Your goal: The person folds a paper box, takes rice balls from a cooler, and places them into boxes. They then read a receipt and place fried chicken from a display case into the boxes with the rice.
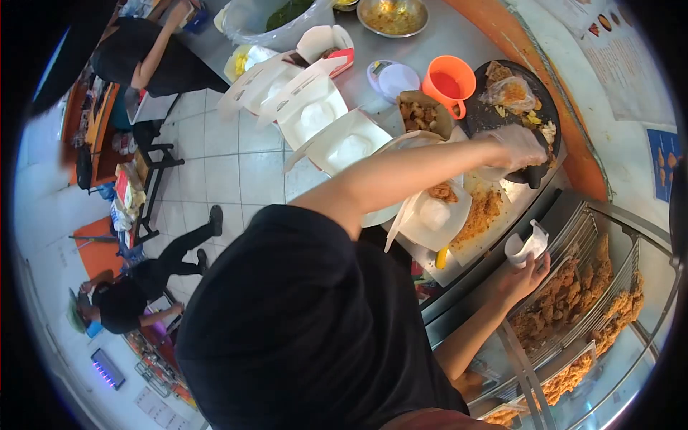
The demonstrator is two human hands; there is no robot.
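My left hand, in a clear plastic glove, reaches over the near edge of a round black board. Its fingers look bent and drawn together; whatever lies in them is hidden. Food scraps and a piece of food in a plastic bag lie on that board. Below, my bare right hand grips a small white curved container, whose exact kind I cannot make out. It is beside the fried chicken in the display case. Between my arms stands an open white box with a rice mound and a chicken piece.
Several open takeout boxes with white mounds line the counter. Nearby are an orange cup, a white scale, a paper bag of fried pieces, orange crumbs and a metal bowl. Two people are behind.
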